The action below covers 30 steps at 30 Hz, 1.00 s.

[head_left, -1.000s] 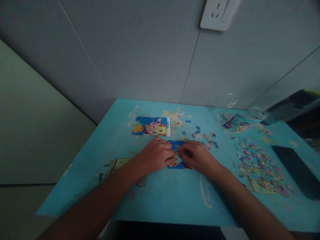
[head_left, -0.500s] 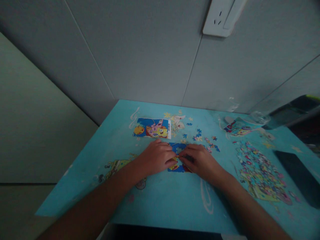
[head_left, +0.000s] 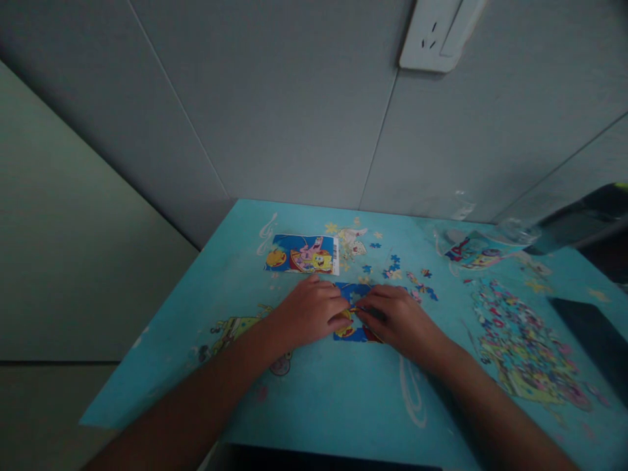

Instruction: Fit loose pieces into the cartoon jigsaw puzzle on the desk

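A partly joined jigsaw puzzle (head_left: 347,337) with a blue and yellow cartoon picture lies flat on the table, a gap showing near its top. Over its left side rests my left hand (head_left: 316,311), fingers curled and closed. My right hand (head_left: 397,314) covers its right side, thumb and forefinger pinched together. Between the fingertips of both hands is a small yellow-orange puzzle piece (head_left: 354,309), mostly hidden. Just beyond, a picture card (head_left: 301,254) shows a similar cartoon scene. Loose blue puzzle pieces (head_left: 392,267) are scattered behind my right hand.
A large heap of mixed puzzle pieces (head_left: 524,340) spreads on the right, beside a dark flat slab (head_left: 591,340). Behind it lie a clear plastic bag with printed card (head_left: 483,250) and a dark bottle-like object (head_left: 583,212). The printed blue table (head_left: 196,294) meets a grey wall (head_left: 294,118).
The view has shifted slightly, so the table sits a little lower and further right. Both hands stay together over the puzzle, with only slight finger movement.
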Each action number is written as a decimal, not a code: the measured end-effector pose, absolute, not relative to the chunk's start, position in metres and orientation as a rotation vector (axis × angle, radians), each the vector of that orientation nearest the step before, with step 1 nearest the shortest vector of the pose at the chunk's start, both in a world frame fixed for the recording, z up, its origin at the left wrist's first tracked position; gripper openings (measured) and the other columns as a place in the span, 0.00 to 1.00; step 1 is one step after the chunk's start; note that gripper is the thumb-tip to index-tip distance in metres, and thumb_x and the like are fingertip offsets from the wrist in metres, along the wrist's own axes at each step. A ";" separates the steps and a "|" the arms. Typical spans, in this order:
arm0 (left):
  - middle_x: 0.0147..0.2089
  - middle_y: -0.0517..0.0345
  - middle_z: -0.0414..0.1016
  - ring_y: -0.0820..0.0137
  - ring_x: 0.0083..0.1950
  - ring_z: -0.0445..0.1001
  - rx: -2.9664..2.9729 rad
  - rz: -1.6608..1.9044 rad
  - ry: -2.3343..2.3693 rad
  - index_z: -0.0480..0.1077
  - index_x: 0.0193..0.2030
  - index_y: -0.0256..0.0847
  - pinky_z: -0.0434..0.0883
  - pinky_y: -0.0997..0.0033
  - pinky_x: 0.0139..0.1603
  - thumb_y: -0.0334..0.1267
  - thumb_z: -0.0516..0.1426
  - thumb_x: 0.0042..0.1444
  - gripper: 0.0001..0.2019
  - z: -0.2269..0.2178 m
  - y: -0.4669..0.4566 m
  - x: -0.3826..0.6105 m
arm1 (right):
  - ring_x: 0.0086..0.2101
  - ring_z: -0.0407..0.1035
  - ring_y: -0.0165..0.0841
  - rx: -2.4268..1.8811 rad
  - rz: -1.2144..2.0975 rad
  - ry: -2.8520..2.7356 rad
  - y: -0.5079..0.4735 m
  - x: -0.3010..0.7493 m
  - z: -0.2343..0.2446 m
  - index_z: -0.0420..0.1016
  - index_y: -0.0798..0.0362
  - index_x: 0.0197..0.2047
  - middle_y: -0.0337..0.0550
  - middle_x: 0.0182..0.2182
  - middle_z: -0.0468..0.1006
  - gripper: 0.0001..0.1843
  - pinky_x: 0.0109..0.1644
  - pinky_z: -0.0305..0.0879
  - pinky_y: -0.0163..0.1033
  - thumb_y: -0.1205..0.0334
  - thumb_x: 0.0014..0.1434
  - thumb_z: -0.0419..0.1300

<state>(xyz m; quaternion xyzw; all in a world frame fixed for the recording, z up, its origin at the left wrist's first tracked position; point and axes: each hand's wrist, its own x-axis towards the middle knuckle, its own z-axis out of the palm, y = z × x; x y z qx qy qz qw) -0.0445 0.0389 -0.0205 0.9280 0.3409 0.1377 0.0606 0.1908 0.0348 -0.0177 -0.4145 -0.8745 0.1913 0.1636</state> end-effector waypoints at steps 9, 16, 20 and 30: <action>0.36 0.58 0.78 0.64 0.42 0.76 2.759 0.398 1.074 0.77 0.42 0.42 0.64 0.61 0.46 0.47 0.62 0.61 0.11 -0.022 0.040 -0.043 | 0.36 0.71 0.33 -1.201 0.657 -2.390 0.035 0.189 -0.018 0.76 0.51 0.38 0.39 0.34 0.78 0.01 0.43 0.65 0.39 0.65 0.63 0.63; 0.35 0.58 0.78 0.65 0.41 0.76 2.764 0.404 1.037 0.77 0.44 0.43 0.65 0.61 0.46 0.43 0.58 0.65 0.08 -0.021 0.040 -0.046 | 0.30 0.70 0.29 -1.266 0.791 -2.306 0.034 0.191 -0.011 0.78 0.50 0.37 0.37 0.31 0.78 0.06 0.36 0.63 0.36 0.64 0.65 0.59; 0.36 0.58 0.78 0.65 0.41 0.76 2.759 0.400 1.028 0.78 0.44 0.44 0.66 0.62 0.45 0.40 0.58 0.65 0.07 -0.019 0.041 -0.046 | 0.27 0.70 0.29 -1.269 0.948 -2.292 0.032 0.196 -0.005 0.80 0.49 0.38 0.36 0.29 0.79 0.07 0.33 0.64 0.35 0.63 0.66 0.59; 0.36 0.57 0.78 0.65 0.41 0.75 2.782 0.408 1.038 0.79 0.42 0.45 0.66 0.62 0.45 0.41 0.58 0.65 0.08 -0.023 0.042 -0.047 | 0.30 0.75 0.31 -1.173 1.157 -2.324 0.027 0.197 0.001 0.81 0.50 0.39 0.39 0.32 0.81 0.08 0.35 0.71 0.36 0.67 0.64 0.59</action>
